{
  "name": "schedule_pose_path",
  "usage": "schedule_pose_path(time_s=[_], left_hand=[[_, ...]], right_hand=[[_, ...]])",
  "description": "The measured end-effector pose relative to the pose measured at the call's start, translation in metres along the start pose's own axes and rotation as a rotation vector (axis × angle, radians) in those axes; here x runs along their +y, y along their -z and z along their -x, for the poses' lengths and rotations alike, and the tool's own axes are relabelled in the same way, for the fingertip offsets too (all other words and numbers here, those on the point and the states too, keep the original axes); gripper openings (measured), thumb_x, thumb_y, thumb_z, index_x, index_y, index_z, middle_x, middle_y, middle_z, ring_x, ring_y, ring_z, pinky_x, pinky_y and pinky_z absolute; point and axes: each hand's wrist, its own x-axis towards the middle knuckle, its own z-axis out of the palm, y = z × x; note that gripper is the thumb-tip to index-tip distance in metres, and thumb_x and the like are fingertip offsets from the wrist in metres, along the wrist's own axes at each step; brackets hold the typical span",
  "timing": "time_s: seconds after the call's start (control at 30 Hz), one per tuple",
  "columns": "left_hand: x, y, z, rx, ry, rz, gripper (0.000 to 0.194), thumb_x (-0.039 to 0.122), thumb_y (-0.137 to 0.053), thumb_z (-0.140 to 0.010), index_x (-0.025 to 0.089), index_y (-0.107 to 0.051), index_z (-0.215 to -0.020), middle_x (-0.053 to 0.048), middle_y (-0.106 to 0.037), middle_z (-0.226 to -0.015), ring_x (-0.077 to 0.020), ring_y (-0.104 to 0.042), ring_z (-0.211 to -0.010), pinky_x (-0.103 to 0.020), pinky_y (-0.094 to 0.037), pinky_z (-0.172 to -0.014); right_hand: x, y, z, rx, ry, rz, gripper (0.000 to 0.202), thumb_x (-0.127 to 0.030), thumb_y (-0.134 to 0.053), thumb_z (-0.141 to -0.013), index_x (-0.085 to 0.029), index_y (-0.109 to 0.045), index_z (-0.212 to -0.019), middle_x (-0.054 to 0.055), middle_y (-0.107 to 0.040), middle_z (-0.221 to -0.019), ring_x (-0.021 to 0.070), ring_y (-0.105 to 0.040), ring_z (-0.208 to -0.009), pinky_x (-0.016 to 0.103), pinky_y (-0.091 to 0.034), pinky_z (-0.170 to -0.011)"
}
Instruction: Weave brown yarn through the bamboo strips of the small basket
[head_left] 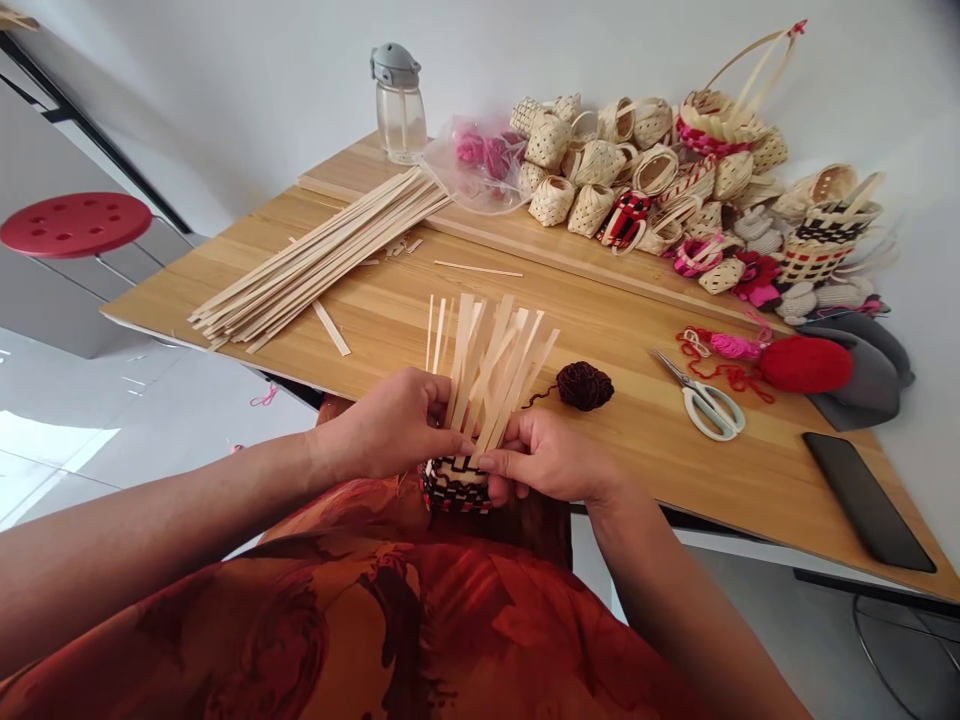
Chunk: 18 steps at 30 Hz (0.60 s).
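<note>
Wooden table spans most of the view; red stool off its left end. Heap of small baskets along the far side, against the wall. Bundle of flat strips lies slantwise at far left. Half-woven basket, dark and red bands low on its wall, is at the near table edge over the lap; whether it rests there, cannot tell. Its loose strip ends stand up, fanning slightly. Left hand: thumb and fingers closed on the strips at the basket's left. Right hand: thumb and fingers pinching the rim at right. Phone near the right end; scissors with blades nearly together; dark yarn ball just beyond the right hand
</note>
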Motion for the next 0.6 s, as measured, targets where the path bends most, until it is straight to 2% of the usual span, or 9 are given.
schedule_pose_path(time_s=[0.33,0.47,0.6], left_hand=[[0.0046,0.0044,-0.0014,0.076,-0.038,-0.121,0.014,0.026,-0.075,-0.067,0.02,-0.066,-0.074,0.001,-0.072,-0.067,-0.0211,-0.071,-0.069,-0.027,-0.056,-0.061],[0.0019,0.006,-0.0032,0.0,-0.014,-0.024,0.016,0.026,-0.075,-0.069,0.019,-0.064,-0.079,0.0,-0.074,-0.073,-0.0206,-0.072,-0.073,-0.027,-0.057,-0.064],[0.0003,0.006,-0.0035,-0.063,0.044,0.125,0.018,0.023,-0.075,-0.069,0.019,-0.063,-0.082,0.001,-0.075,-0.073,-0.0153,-0.068,-0.064,-0.021,-0.05,-0.052]], right_hand=[[-0.0021,0.0021,-0.0001,-0.009,-0.007,-0.009,0.031,-0.045,-0.075,-0.084,-0.014,-0.069,-0.084,0.001,-0.071,-0.061,0.0087,-0.06,-0.049,0.016,-0.043,-0.044],[0.0002,0.0052,-0.0006,-0.031,0.004,-0.028,0.034,-0.048,-0.07,-0.087,-0.014,-0.069,-0.085,0.002,-0.073,-0.065,0.01,-0.063,-0.052,0.017,-0.045,-0.045],[0.0018,0.0053,-0.0008,-0.033,0.003,-0.052,0.039,-0.053,-0.069,-0.087,-0.014,-0.069,-0.087,0.004,-0.075,-0.07,0.0111,-0.066,-0.057,0.018,-0.049,-0.049]])
